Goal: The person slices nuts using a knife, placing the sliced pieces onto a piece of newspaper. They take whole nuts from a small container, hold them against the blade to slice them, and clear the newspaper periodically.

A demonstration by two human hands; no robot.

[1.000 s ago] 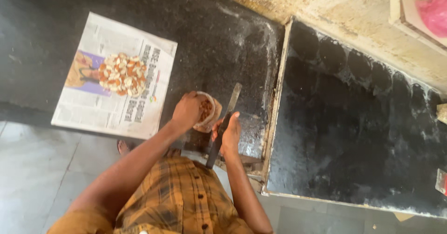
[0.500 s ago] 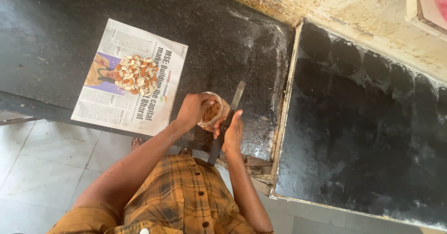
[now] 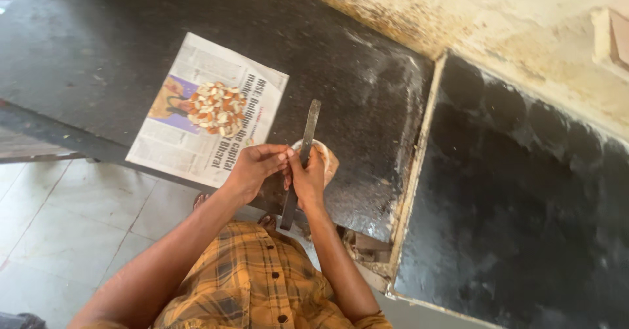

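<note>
Head view: a person in a yellow plaid shirt stands at a black stone counter (image 3: 131, 34).
Right hand (image 3: 308, 179): closed around a long flat dark metal blade (image 3: 303, 155), held at its middle above a small round bowl (image 3: 327, 162).
Left hand (image 3: 254, 168): fingertips pinched together just beside the blade; what they hold cannot be told.
Newspaper sheet (image 3: 209, 122): flat on the counter, bearing a pile of pale and orange pieces (image 3: 216, 108).

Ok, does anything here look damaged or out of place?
Yes. The dark counter has a broken, crumbling edge near the right hand, beside the pale seam. The wall above is stained and patchy. The chopped pieces sit neatly piled on the newspaper; nothing spilled.
</note>
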